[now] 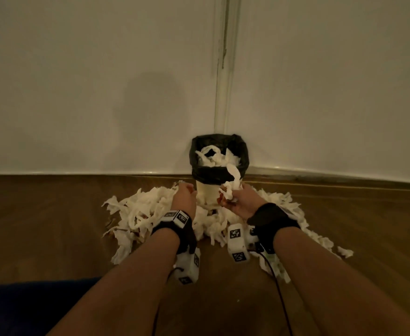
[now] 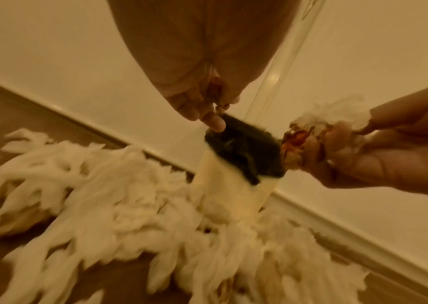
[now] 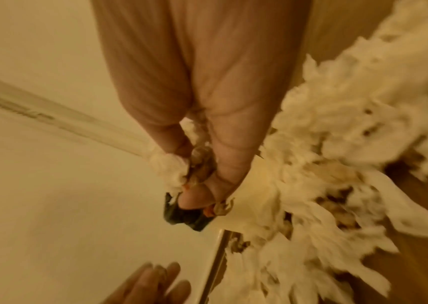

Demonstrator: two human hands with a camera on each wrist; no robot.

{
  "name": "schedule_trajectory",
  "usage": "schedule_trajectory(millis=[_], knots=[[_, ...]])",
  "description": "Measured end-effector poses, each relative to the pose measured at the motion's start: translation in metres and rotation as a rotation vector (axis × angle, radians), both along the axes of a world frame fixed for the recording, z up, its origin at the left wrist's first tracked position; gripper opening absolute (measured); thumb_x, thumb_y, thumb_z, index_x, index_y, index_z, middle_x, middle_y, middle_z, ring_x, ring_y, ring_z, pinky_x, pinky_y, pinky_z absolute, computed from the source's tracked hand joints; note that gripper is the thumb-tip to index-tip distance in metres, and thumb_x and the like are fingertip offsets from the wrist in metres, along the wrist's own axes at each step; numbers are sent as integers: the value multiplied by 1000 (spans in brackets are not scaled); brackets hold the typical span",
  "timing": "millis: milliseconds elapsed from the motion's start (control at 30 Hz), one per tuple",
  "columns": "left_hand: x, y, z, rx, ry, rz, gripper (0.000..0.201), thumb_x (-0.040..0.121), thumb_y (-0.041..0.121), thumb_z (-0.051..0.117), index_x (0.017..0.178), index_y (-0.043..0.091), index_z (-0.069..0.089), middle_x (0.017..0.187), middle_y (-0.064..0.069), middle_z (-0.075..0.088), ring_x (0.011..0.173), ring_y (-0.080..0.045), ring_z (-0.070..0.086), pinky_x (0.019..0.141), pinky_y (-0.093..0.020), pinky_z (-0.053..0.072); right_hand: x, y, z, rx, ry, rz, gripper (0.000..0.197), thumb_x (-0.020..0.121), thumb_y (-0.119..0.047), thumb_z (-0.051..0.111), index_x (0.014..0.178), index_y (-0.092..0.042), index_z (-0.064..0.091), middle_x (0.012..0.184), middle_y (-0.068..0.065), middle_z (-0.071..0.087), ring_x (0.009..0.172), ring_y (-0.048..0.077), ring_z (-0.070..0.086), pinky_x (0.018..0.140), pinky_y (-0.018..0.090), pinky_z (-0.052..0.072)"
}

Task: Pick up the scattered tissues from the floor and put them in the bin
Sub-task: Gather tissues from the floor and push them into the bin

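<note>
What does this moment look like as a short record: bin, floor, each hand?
bin: small cream bin with black liner bag, in the room corner, tissues inside, one draped over the rim
floor: white torn tissues heaped on brown wood floor around the bin's base
right hand: grip on a crumpled tissue wad with reddish scraps, held beside the bin
left hand: near the bin, contents unclear

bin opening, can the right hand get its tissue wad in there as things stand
Probably yes: the right hand holds the wad just below the bin rim, nothing between. But heaped tissues fill the opening, so it may spill.
</note>
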State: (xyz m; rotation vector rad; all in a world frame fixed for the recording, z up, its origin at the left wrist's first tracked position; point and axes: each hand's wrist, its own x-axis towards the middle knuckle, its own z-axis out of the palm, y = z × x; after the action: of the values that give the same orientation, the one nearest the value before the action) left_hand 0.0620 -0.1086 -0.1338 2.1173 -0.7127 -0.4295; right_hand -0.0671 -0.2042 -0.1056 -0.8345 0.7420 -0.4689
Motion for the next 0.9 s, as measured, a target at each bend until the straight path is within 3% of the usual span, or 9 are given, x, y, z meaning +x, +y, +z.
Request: schedule_trajectory(millis=[133, 200, 333, 433, 533, 600, 667, 800, 900], knots=[[5, -9, 56, -24, -212, -104, 23, 95, 11, 48, 109, 7, 66, 122, -14, 52, 103, -24, 57, 97, -27, 43, 5, -10, 45, -237, 71, -4, 28, 95, 10, 29, 108, -4, 49, 84, 12, 49, 66, 20, 45, 56, 30, 40], [7, -12, 86, -64, -254, -105, 22, 94, 11, 50, 112, 9, 64, 123, -13, 44, 99, -23, 56, 95, -22, 39, 5, -18, 67, -363, 120, -18, 24, 98, 2, 33, 107, 2, 55, 81, 14, 50, 65, 23, 46, 59, 32, 40], [12, -25, 129, -94, -274, -221, 31, 85, 15, 65, 116, 11, 59, 111, -12, 62, 101, -25, 60, 91, -31, 46, 11, -41, 90, -547, 260, -85, 10, 97, -7, 43, 98, -8, 53, 75, 11, 54, 66, 24, 55, 68, 38, 51], [22, -38, 147, -83, -280, -290, 29, 82, 18, 70, 110, 11, 62, 105, -8, 68, 98, -22, 63, 88, -30, 49, 25, -60, 90, -623, 354, -113, 18, 95, -12, 49, 110, -7, 56, 74, 4, 58, 67, 21, 60, 66, 32, 54], [35, -52, 147, -98, -262, -318, 22, 81, 17, 71, 102, 11, 67, 102, -8, 70, 95, -21, 66, 89, -28, 50, 43, -80, 83, -645, 398, -111, 20, 94, -13, 49, 108, -3, 59, 71, 2, 57, 63, 17, 58, 60, 28, 52], [42, -64, 137, -117, -249, -292, 21, 81, 17, 71, 101, 11, 68, 101, -7, 70, 94, -19, 66, 85, -21, 49, 56, -92, 77, -622, 397, -99, 11, 93, -10, 48, 95, -7, 58, 68, 4, 57, 58, 17, 56, 56, 27, 50], [43, -79, 125, -123, -240, -244, 25, 81, 19, 71, 104, 10, 68, 103, -7, 70, 94, -18, 66, 86, -20, 49, 66, -107, 70, -602, 404, -82, 16, 93, -7, 47, 82, -6, 58, 65, 7, 56, 54, 18, 53, 53, 28, 48], [51, -104, 98, -138, -149, -179, 29, 82, 17, 70, 110, 9, 66, 109, -8, 69, 99, -18, 65, 93, -27, 49, 84, -119, 46, -604, 430, -31, 25, 89, -2, 48, 108, 3, 63, 71, 14, 58, 61, 24, 53, 64, 37, 48], [54, -119, 82, -127, -141, -167, 29, 84, 17, 69, 111, 10, 66, 109, -8, 69, 99, -19, 65, 94, -29, 49, 86, -125, 29, -626, 514, -7, 28, 88, -4, 52, 115, 0, 61, 91, 16, 65, 79, 27, 62, 81, 44, 56]])
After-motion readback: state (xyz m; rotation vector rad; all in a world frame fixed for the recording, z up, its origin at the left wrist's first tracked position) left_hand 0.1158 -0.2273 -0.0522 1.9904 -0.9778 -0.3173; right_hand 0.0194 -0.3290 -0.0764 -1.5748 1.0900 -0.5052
